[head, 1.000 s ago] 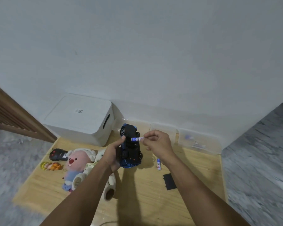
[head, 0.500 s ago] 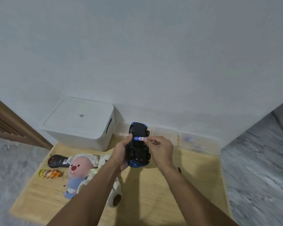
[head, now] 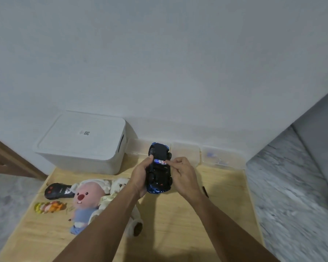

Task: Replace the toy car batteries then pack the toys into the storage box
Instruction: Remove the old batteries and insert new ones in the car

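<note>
A blue toy car (head: 160, 177) is held upside down above the wooden board, its black underside facing me. My left hand (head: 140, 176) grips the car's left side, thumb near the battery bay. A blue-and-white battery (head: 160, 162) lies across the bay near the far wheels. My right hand (head: 184, 173) pinches the battery's right end with fingertips. The white lidded storage box (head: 81, 142) stands shut at the back left against the wall.
Left of my arms lie a pink plush toy (head: 85, 201), a white plush (head: 119, 186), a black remote (head: 59, 190) and a small yellow-orange figure (head: 48, 207). Clear plastic trays (head: 222, 157) line the wall. A black cover piece (head: 205, 191) peeks out beside my right wrist.
The car has risen and moved slightly right. My right hand brought the battery from beside the car down onto its underside, into the bay. The spare battery on the board is now hidden.
</note>
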Tool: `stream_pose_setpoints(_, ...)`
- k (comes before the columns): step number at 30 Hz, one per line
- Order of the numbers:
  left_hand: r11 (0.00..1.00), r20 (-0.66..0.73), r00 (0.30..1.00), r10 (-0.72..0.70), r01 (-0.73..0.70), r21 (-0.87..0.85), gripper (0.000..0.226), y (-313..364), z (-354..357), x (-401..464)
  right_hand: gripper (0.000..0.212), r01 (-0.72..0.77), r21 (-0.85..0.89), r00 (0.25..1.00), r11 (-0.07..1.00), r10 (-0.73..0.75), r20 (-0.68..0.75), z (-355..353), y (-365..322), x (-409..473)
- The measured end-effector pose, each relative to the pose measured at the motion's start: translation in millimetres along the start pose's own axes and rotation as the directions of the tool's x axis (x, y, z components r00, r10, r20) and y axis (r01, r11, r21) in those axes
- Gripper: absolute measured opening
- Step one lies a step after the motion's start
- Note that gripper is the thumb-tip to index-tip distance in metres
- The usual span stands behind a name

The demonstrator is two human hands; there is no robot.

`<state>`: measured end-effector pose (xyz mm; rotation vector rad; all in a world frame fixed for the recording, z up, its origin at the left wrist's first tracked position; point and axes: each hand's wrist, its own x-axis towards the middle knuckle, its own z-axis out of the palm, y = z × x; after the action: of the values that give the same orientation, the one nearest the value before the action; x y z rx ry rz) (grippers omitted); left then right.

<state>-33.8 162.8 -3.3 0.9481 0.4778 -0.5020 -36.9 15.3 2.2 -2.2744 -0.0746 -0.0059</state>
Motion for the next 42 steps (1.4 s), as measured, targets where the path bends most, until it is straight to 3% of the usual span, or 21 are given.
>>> stream_pose_setpoints(2, 0.999, -0.027, 0.999, -0.029, 0.030, 0.013, 0.050, -1.9, -5.9, 1.5, 0.033, -0.119, 0.117, 0.987, 0.986, 0.130, -0.092, -4.1, 11.9, 0.4)
stream_pose_setpoints(5, 0.998, -0.063, 0.996, -0.062, 0.063, 0.003, 0.050, -7.7, -15.0, 5.7, 0.027, -0.242, 0.040, 0.948, 0.969, 0.245, -0.200, -12.4, 41.3, 0.6)
stream_pose_setpoints(11, 0.995, -0.131, 0.989, -0.067, 0.076, 0.066, 0.047, -19.8, -20.0, 13.3, 0.024, -0.382, -0.254, 0.923, 0.889, 0.383, -0.049, -16.9, 90.8, 2.4)
stream_pose_setpoints(17, 0.989, -0.141, 0.987, -0.074, 0.091, 0.118, 0.046, -22.6, -20.5, 18.9, 0.017, -0.290, -0.471, 0.926, 0.833, 0.369, 0.084, -8.3, 94.1, 9.1)
stream_pose_setpoints(20, 0.987, -0.139, 0.987, -0.078, 0.096, 0.127, 0.047, -22.5, -22.8, 22.1, 0.020, -0.264, -0.500, 0.937, 0.825, 0.343, 0.071, -7.2, 95.4, 11.7)
stream_pose_setpoints(24, 0.989, -0.130, 0.987, -0.091, 0.105, 0.102, 0.049, -20.4, -25.6, 25.9, 0.022, -0.193, -0.410, 0.978, 0.891, 0.209, -0.006, -6.2, 91.9, 14.7)
stream_pose_setpoints(27, 0.992, -0.137, 0.986, -0.091, 0.102, 0.079, 0.048, -18.9, -24.8, 27.8, 0.025, -0.026, -0.239, 0.996, 0.971, 0.006, -0.084, -5.5, 79.4, 15.4)
stream_pose_setpoints(31, 0.993, -0.156, 0.983, -0.092, 0.102, 0.059, 0.047, -18.9, -18.9, 27.5, 0.021, 0.104, -0.033, 0.983, 0.994, -0.108, -0.145, -9.1, 46.3, 14.4)
stream_pose_setpoints(35, 0.994, -0.151, 0.986, -0.070, 0.082, 0.074, 0.048, -17.4, -12.2, 26.9, 0.023, 0.069, 0.094, 0.997, 0.993, -0.065, -0.051, -9.6, 19.3, 12.4)
stream_pose_setpoints(42, 0.994, -0.094, 0.995, -0.033, 0.043, 0.105, 0.042, -12.1, -2.9, 18.0, 0.028, 0.117, 0.063, 0.993, 0.991, -0.117, -0.004, 0.9, 3.9, 6.7)
